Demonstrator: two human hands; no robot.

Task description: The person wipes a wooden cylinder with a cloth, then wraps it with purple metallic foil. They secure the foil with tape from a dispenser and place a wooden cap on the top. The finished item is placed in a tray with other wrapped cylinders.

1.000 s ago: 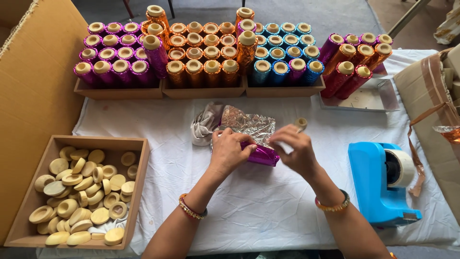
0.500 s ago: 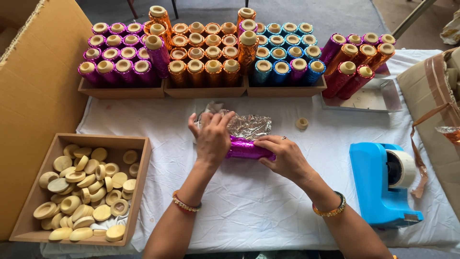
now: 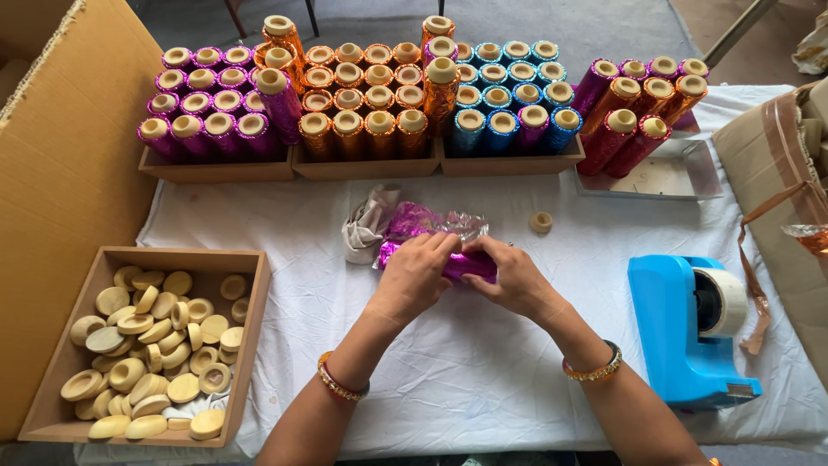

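Observation:
A purple foil-wrapped roll [image 3: 470, 266] lies across the white cloth in the middle of the table. My left hand [image 3: 416, 278] grips its left part and my right hand [image 3: 511, 278] grips its right end. Just behind the hands lies a crumpled sheet of shiny purple and silver foil [image 3: 423, 221] with a pale rag [image 3: 364, 226] at its left. A single cream plastic cap [image 3: 541, 222] rests to the right of the foil.
Shallow trays [image 3: 366, 166] at the back hold several upright purple, orange and blue foil rolls. A wooden box of cream caps [image 3: 246, 328] sits front left. A blue tape dispenser [image 3: 681, 332] stands right. Cardboard boxes [image 3: 60, 173] flank both sides.
Both hands have come closer together over the purple roll. The left hand dropped from the foil sheet onto the roll, and the roll now lies nearer the middle.

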